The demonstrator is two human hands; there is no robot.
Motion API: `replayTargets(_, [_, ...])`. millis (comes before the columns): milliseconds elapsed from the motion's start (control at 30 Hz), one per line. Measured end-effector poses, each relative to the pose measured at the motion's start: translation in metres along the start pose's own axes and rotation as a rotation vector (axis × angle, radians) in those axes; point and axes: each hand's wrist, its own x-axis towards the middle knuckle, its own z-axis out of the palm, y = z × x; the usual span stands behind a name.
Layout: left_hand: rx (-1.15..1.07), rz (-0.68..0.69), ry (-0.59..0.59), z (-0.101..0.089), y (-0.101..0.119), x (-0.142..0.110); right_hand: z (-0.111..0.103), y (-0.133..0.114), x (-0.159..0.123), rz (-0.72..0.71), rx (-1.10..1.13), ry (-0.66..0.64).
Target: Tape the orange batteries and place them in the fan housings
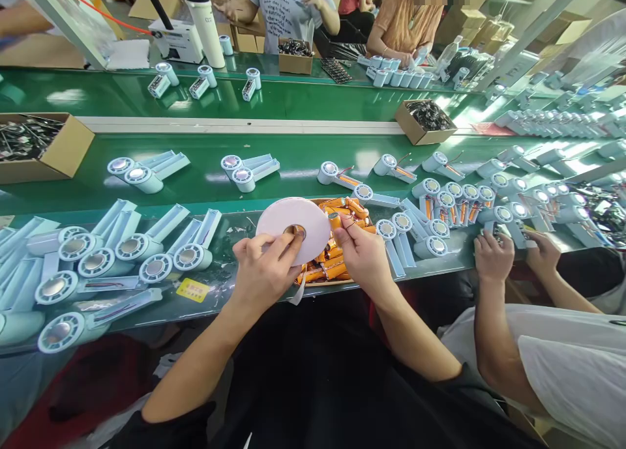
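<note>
My left hand (267,263) is closed on a wide white roll of tape (315,224), its fingers at the core hole. A loose strip of tape (297,294) hangs below the roll. Just to the right, my right hand (366,257) pinches an orange-wrapped battery (334,220) with a dark end and a thin wire. Beneath both hands, several orange batteries (333,268) fill a cardboard box (325,283) at the bench edge. Part of the box is hidden by the roll and my hands.
Pale blue fan housings (156,266) crowd the bench at left, with more housings (430,246) at right. A green conveyor (293,149) runs beyond, carrying boxes of dark parts (426,120). A co-worker's hands (493,253) work at right. Other people sit across.
</note>
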Motion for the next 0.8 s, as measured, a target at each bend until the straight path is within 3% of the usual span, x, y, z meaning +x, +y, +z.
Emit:
replayTargets(133, [0.024, 0.015, 0.029, 0.007, 0.000, 0.001, -0.002, 0.010, 0.013, 0.110, 0.304, -0.170])
replayTargets(200, [0.053, 0.007, 0.091, 0.012, 0.003, 0.003, 0.004, 0.013, 0.019, 0.151, 0.512, -0.184])
replayTargets(267, [0.088, -0.035, 0.186, 0.019, 0.010, 0.004, 0.018, 0.014, 0.019, 0.176, 0.728, -0.026])
replayTargets(400, [0.081, -0.130, 0.282, 0.036, 0.030, 0.003, 0.055, 0.009, 0.008, 0.211, 1.061, 0.428])
replayTargets(467, [0.052, -0.156, 0.300, 0.041, 0.036, 0.001, 0.064, 0.005, 0.002, 0.214, 1.128, 0.478])
replayTargets(633, [0.017, -0.101, 0.397, 0.044, 0.034, 0.002, 0.065, 0.001, -0.005, 0.188, 1.147, 0.440])
replayTargets(733, [-0.036, -0.071, 0.430, 0.041, 0.036, -0.001, 0.056, 0.010, -0.004, 0.235, 1.159, 0.423])
replayTargets(800, [-0.087, -0.054, 0.401, 0.036, 0.040, -0.008, 0.037, 0.020, 0.006, 0.262, 1.153, 0.372])
